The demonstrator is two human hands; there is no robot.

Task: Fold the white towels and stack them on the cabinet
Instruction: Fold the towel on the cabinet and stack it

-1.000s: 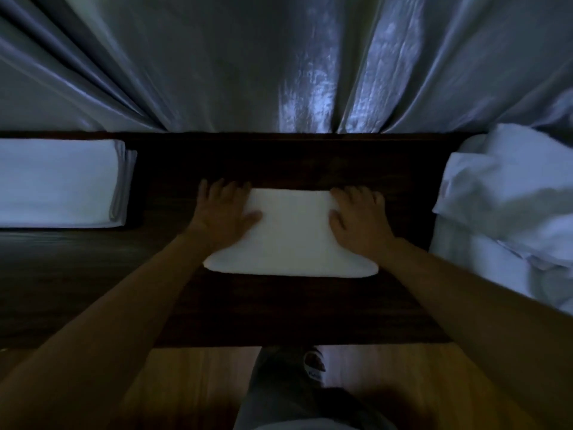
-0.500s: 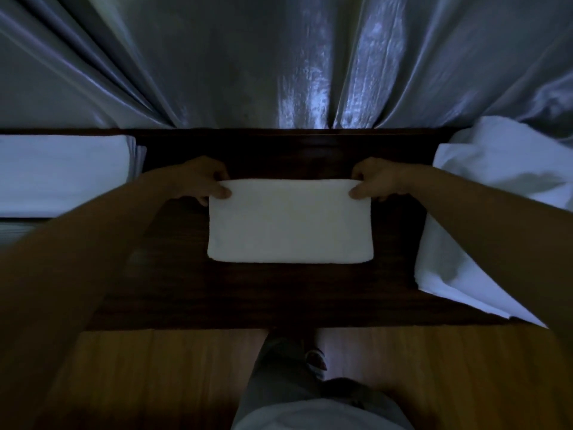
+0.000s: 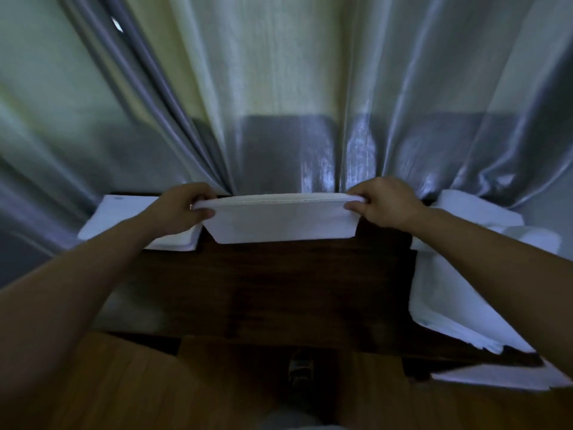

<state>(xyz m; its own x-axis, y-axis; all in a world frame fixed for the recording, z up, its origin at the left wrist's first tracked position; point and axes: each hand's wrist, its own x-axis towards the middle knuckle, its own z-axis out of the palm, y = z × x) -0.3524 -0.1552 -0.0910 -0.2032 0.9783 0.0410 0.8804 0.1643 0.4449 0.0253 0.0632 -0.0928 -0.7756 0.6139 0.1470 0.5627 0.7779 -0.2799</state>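
A folded white towel point(image 3: 279, 220) hangs in the air above the dark wooden cabinet point(image 3: 279, 283). My left hand point(image 3: 181, 207) pinches its upper left corner and my right hand point(image 3: 386, 201) pinches its upper right corner. The towel's lower edge is off the cabinet top. A stack of folded white towels point(image 3: 121, 218) lies on the cabinet at the left, partly behind my left forearm. A heap of unfolded white towels point(image 3: 459, 274) lies at the right and spills over the cabinet's front edge.
Shiny grey curtains point(image 3: 279, 103) hang right behind the cabinet. A wooden floor point(image 3: 139, 383) lies below, with my leg and shoe point(image 3: 299, 372) near the cabinet front.
Both hands moved from pressing the towel flat to pinching its far corners, then lifted it off the cabinet. The view tilted upward.
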